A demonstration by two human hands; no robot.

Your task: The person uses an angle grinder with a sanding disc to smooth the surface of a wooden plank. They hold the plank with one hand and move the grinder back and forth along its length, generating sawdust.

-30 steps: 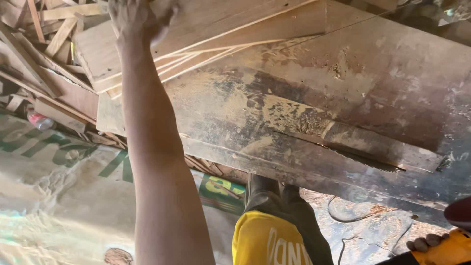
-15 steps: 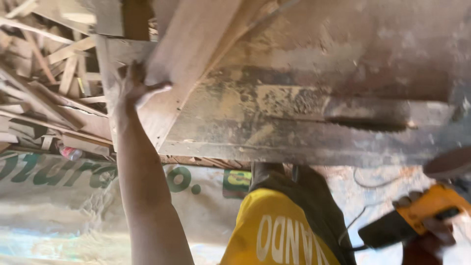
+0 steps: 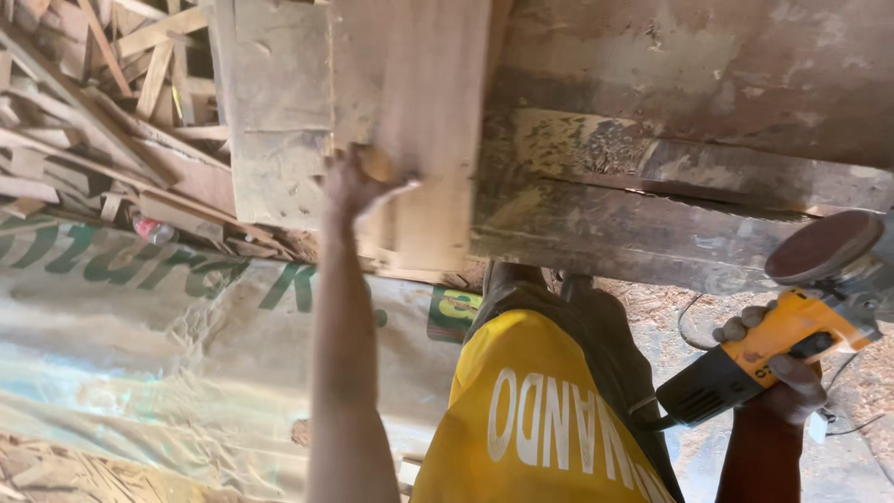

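Left hand (image 3: 358,182) at upper centre, fingers gripping a pale flat wooden plank (image 3: 414,121) on the worn desk (image 3: 670,84), right hand (image 3: 778,373) at lower right, fingers closed around a yellow-and-black disc sander (image 3: 792,326)

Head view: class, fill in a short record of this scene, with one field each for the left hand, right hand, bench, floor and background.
left hand: grips the edge of a pale board lying on the bench
right hand: holds a yellow sander, its disc off the wood
bench: worn, stained, cracked along its front
floor: printed tarp at left
background: piled wood offcuts
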